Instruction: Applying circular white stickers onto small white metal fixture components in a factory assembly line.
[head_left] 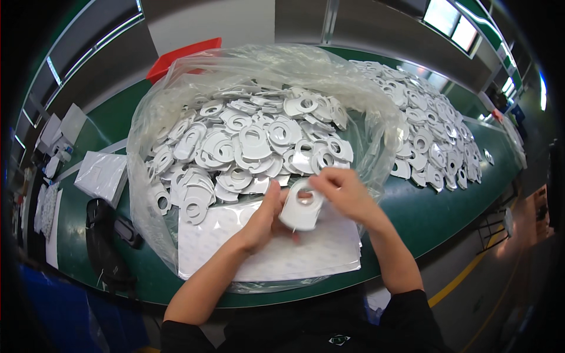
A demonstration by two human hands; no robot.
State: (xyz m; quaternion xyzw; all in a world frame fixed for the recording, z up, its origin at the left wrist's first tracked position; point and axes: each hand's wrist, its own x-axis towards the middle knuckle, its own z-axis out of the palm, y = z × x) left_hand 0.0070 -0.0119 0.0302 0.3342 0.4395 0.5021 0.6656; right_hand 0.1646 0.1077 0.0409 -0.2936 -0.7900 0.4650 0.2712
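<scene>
White part (302, 217) is pinched by the right hand (348, 194); the left hand (263, 222) curves behind, firmly or not I cannot tell. Near frame centre, it stands lengthwise almost vertical, holed end upward, smooth, round-cornered.

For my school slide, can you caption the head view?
Left hand and right hand hold a white part near a big white heap.

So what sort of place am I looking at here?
Probably a factory or assembly workshop. A long green workbench bears a heap of similar white parts in a clear plastic bag, a second pile lies to the right, and a yellow line runs along the floor.
</scene>
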